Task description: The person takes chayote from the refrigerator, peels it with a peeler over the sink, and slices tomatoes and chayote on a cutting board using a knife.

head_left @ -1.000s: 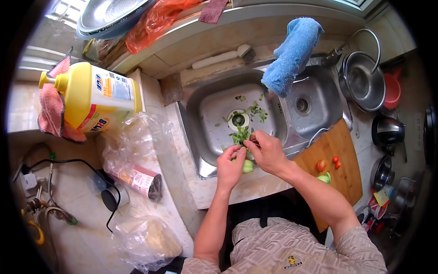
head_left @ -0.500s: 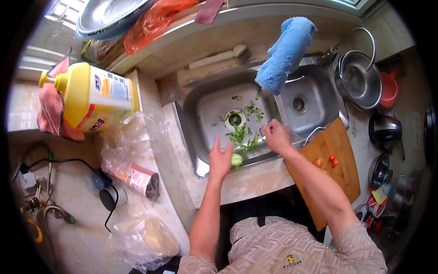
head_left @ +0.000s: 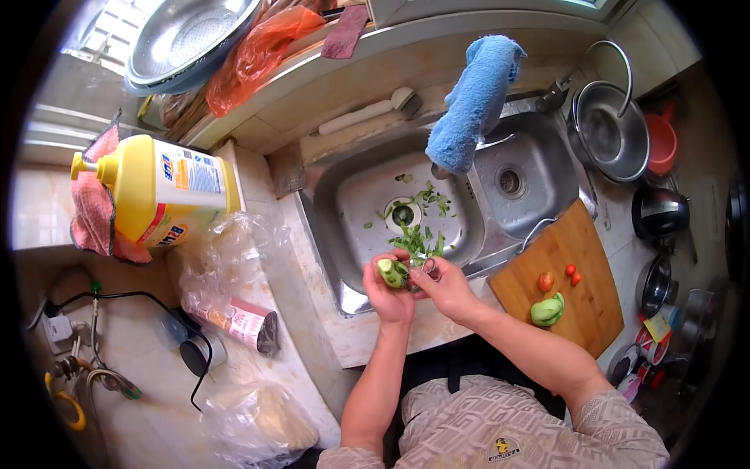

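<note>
Over the near rim of the large sink basin [head_left: 332,205], my left hand [head_left: 389,301] cups a green vegetable [head_left: 392,273] with a pale cut end facing up. My right hand [head_left: 447,291] meets it from the right, fingers closed on a small metal peeler [head_left: 423,267], partly hidden by the fingers. Below and beyond my hands, green peelings [head_left: 418,241] lie in the basin, some around the drain [head_left: 402,214]. A pale green peeled vegetable [head_left: 548,309] rests on the wooden cutting board [head_left: 519,280] to the right, near a larger tomato [head_left: 545,281] and small red tomatoes [head_left: 573,273].
A blue towel [head_left: 475,105] hangs over the faucet between the basins. Right of the small basin [head_left: 527,168] stand a metal pot [head_left: 613,129] and a black kettle [head_left: 660,213]. On the left are a yellow detergent jug [head_left: 183,187], plastic bags [head_left: 254,422] and cables [head_left: 133,293].
My hands have come together over the sink's near edge; my right hand moved left and down to the vegetable. My right forearm no longer covers the peeled vegetable on the board.
</note>
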The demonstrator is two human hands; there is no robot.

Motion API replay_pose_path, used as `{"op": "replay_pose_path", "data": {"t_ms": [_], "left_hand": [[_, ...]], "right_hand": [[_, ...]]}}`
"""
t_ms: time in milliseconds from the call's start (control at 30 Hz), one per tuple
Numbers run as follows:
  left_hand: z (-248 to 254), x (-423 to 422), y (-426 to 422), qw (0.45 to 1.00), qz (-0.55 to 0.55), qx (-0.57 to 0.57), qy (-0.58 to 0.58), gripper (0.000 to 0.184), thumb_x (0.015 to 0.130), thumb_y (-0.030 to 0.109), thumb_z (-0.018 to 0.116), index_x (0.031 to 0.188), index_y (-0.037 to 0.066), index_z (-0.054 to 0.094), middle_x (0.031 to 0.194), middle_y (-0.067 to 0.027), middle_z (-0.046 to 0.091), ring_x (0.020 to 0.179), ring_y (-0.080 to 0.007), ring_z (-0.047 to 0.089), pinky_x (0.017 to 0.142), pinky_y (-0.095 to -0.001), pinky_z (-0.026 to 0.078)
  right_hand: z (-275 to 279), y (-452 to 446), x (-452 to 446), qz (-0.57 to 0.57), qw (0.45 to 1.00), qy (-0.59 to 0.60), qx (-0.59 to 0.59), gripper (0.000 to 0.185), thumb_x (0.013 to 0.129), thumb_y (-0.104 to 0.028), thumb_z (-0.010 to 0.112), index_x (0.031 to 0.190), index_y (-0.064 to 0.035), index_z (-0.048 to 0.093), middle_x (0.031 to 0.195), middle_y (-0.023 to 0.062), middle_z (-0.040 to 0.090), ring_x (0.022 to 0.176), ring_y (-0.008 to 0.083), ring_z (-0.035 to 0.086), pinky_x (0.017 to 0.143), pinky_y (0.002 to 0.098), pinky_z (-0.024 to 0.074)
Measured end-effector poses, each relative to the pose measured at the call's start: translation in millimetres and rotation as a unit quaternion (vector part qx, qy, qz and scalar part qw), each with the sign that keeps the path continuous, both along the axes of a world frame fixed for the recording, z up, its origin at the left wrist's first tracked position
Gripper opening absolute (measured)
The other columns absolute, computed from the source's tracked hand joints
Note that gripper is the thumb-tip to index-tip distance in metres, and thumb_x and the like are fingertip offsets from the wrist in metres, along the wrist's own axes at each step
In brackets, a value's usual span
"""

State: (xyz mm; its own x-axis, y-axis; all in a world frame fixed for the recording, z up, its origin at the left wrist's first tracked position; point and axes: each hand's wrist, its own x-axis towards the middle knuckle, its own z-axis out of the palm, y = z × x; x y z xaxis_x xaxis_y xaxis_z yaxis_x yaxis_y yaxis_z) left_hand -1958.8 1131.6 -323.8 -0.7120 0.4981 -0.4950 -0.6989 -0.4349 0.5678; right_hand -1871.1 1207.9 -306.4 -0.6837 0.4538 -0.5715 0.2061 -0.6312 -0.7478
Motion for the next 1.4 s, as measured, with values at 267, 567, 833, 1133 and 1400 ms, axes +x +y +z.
{"op": "replay_pose_path", "data": {"t_ms": [267, 567, 833, 1133, 1400], "left_hand": [[27, -15, -28, 0.971, -0.236, -0.034, -0.031, 0.064, 0.102, 0.052, 0.024, 0.144, 0.008, 0.043, 0.118, -0.0103, 0.062, 0.096, -0.0223, 0.061, 0.070, -0.0348, 0.052], [11, 1, -27, 0.982, -0.159, -0.077, 0.067, 0.038, 0.105, 0.038, 0.029, 0.120, 0.008, 0.049, 0.106, -0.0095, 0.063, 0.076, -0.0141, 0.057, 0.054, -0.0260, 0.045], [24, -9, -37, 0.972, -0.191, -0.029, 0.132, 0.038, 0.090, 0.010, 0.059, 0.126, 0.008, 0.047, 0.126, -0.0106, 0.054, 0.093, -0.0197, 0.058, 0.075, -0.0334, 0.051], [28, -14, -36, 0.914, -0.269, -0.176, 0.249, 0.064, 0.067, -0.014, 0.054, 0.128, 0.005, 0.046, 0.122, -0.0112, 0.052, 0.103, -0.0192, 0.057, 0.090, -0.0336, 0.049], [22, -14, -36, 0.975, -0.180, -0.074, 0.107, 0.066, 0.070, -0.005, 0.052, 0.134, 0.006, 0.044, 0.130, -0.0111, 0.051, 0.093, -0.0216, 0.058, 0.082, -0.0353, 0.052]], "right_hand": [[32, 27, -3, 0.053, 0.956, 0.025, 0.289, 0.019, 0.092, -0.013, 0.068, 0.103, 0.0018, 0.063, 0.095, 0.0126, 0.069, 0.083, 0.0172, 0.067, 0.073, 0.0314, 0.0547], [20, 29, -5, 0.145, 0.952, 0.048, 0.266, 0.026, 0.092, -0.020, 0.070, 0.095, 0.0020, 0.057, 0.110, 0.0127, 0.060, 0.088, 0.0193, 0.065, 0.071, 0.0309, 0.0567], [20, 55, -13, 0.125, 0.991, -0.034, 0.020, 0.022, 0.097, -0.020, 0.065, 0.093, -0.0023, 0.053, 0.099, 0.0078, 0.066, 0.091, 0.0140, 0.064, 0.071, 0.0305, 0.0599], [20, 59, -22, 0.159, 0.987, -0.022, 0.028, 0.028, 0.098, -0.024, 0.064, 0.096, 0.0019, 0.054, 0.083, 0.0086, 0.064, 0.075, 0.0173, 0.068, 0.067, 0.0312, 0.0587], [20, 36, -23, 0.148, 0.974, 0.028, 0.171, 0.023, 0.097, -0.020, 0.063, 0.093, 0.0003, 0.055, 0.093, 0.0095, 0.066, 0.072, 0.0143, 0.065, 0.069, 0.0309, 0.0596]]}}
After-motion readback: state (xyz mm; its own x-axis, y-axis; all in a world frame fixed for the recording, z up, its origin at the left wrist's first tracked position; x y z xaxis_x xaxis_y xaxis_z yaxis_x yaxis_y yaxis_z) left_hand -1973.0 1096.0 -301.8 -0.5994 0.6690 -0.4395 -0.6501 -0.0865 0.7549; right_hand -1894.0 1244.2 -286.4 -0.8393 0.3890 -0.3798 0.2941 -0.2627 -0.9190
